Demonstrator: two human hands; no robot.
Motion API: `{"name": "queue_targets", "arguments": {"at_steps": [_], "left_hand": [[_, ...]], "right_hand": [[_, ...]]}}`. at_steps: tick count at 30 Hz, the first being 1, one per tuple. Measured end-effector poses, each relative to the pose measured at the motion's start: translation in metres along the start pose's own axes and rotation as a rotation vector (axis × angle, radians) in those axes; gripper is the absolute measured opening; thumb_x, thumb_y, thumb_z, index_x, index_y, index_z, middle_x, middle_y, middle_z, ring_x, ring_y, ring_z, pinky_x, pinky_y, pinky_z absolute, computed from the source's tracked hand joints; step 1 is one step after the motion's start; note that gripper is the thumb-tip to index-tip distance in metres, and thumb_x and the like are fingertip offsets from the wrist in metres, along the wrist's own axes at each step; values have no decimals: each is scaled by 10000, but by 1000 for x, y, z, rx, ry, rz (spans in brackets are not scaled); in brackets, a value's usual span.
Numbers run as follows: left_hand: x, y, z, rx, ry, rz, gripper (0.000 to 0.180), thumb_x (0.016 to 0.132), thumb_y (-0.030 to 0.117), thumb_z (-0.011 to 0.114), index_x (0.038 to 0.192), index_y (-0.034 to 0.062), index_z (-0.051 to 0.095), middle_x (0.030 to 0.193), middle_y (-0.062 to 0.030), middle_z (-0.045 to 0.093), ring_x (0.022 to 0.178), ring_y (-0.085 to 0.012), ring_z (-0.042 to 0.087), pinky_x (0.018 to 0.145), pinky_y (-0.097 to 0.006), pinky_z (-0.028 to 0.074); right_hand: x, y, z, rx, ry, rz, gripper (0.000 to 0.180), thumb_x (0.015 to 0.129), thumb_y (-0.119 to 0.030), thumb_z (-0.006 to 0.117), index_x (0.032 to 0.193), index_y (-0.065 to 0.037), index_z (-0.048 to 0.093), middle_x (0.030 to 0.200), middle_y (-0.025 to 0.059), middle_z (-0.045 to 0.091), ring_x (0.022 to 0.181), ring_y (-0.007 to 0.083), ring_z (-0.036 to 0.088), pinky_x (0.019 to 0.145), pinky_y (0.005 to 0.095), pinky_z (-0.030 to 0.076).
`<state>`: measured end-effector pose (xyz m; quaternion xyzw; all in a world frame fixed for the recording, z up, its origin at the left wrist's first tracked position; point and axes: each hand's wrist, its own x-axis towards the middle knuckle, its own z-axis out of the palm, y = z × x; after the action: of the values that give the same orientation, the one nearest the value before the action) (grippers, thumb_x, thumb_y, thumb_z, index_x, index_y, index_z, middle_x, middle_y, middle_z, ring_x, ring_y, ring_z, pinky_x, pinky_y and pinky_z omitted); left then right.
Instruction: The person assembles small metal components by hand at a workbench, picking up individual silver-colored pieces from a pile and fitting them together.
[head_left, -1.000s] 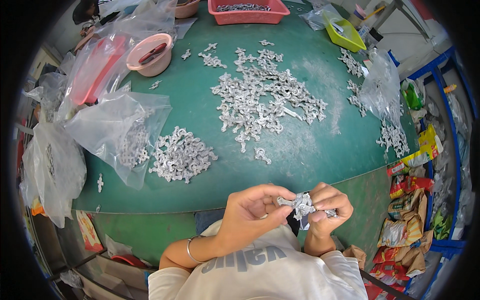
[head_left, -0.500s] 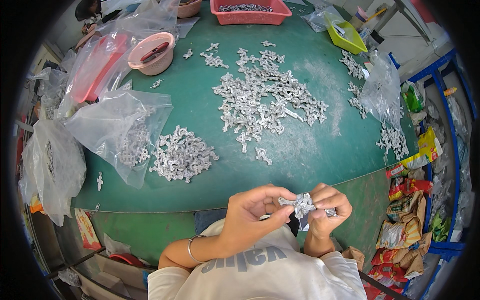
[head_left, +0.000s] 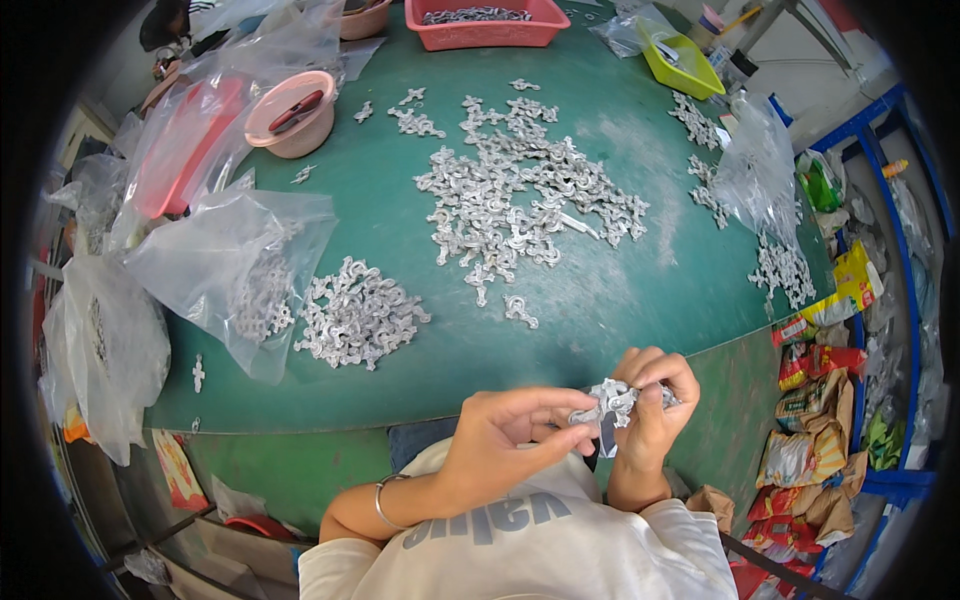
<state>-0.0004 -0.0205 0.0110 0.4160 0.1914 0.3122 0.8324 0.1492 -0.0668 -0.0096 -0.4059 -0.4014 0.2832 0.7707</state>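
Just beyond the table's front edge, my two hands meet over a small bunch of silvery cross-shaped metal parts (head_left: 616,402). My right hand (head_left: 655,410) is closed around the bunch, its thumb pressed on one part. At the bunch's left end, my left hand (head_left: 515,430) pinches one part between thumb and fingertips. How many parts are in the hands is hard to make out. Farther away lies a wide loose spread of the same metal parts (head_left: 500,200), with one single part (head_left: 520,311) nearer to me. A denser heap of parts (head_left: 362,315) lies left of centre.
Clear plastic bags (head_left: 235,265) with parts lie on the green table (head_left: 390,220) at left. A pink bowl (head_left: 300,135) holds a red-handled tool. Far back stand a red tray (head_left: 490,35) of parts and a yellow-green basket (head_left: 690,75). Another bag (head_left: 765,160) lies at right, near a blue rack (head_left: 880,150).
The view has shifted slightly. My left fingertips have moved in closer to the bunch, and the part that stuck out at its left end now sits closer against it.
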Motion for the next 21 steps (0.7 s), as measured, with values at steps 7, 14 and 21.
{"name": "queue_targets", "arguments": {"at_steps": [7,14,21], "left_hand": [[-1,6,7,67,-41,-100,225,759,-58,601,971,-77,530,816,-122,627,747,-170,629,685,-264,518],[-2,2,10,91,-66,-124,189,756,-57,606,917,-65,508,829,-143,631,749,-187,637,689,-282,526],[-3,-1,8,85,-84,-95,203,754,-69,601,923,-65,490,831,-166,628,759,-200,638,689,-288,529]], "right_hand": [[5,-3,-1,108,-91,135,240,801,-167,613,726,35,508,620,88,498,537,146,432,497,271,333],[5,-4,-3,146,-150,179,218,804,-152,604,747,43,523,664,98,521,566,137,443,514,259,336],[5,-4,-3,173,-149,208,218,805,-153,602,745,40,523,658,93,517,562,130,430,513,258,329]]}}
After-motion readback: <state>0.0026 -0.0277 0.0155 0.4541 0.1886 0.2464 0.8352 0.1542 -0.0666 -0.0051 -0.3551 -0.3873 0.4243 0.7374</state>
